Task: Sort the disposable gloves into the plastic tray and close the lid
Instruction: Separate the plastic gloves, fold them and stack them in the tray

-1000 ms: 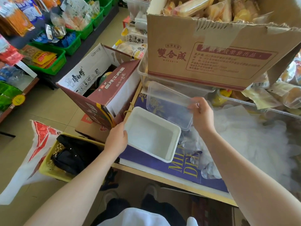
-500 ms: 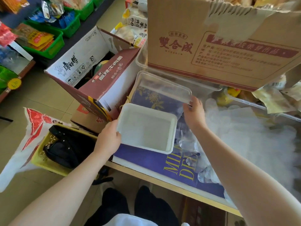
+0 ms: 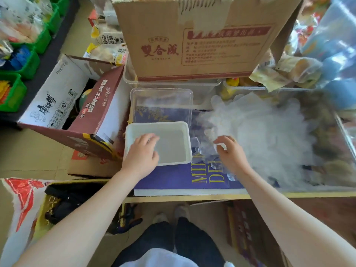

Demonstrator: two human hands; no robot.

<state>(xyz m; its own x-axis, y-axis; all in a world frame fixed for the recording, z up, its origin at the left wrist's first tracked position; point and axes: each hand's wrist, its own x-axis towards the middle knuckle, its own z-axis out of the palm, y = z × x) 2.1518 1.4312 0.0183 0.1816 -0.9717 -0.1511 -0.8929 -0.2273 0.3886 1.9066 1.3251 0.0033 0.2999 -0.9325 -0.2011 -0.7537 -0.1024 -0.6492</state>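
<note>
A white plastic tray (image 3: 173, 128) lies on a purple box (image 3: 183, 178) in front of me. My left hand (image 3: 143, 155) rests on the tray's near left corner, fingers spread inside it. The clear lid (image 3: 161, 103) lies flat just behind the tray. A heap of clear disposable gloves (image 3: 260, 135) spreads to the right. My right hand (image 3: 230, 153) hovers over the heap's left edge, fingers apart and curled, holding nothing that I can make out.
A big cardboard box (image 3: 192, 41) stands behind the lid on a clear bin. An open carton (image 3: 73, 105) sits to the left, green baskets (image 3: 28, 60) on a shelf beyond. A yellow basket (image 3: 57, 205) with a black bag stands on the floor.
My right hand has set the clear lid down behind the tray, let go of it, and moved to the glove heap. My left hand has shifted from the tray's edge onto its corner.
</note>
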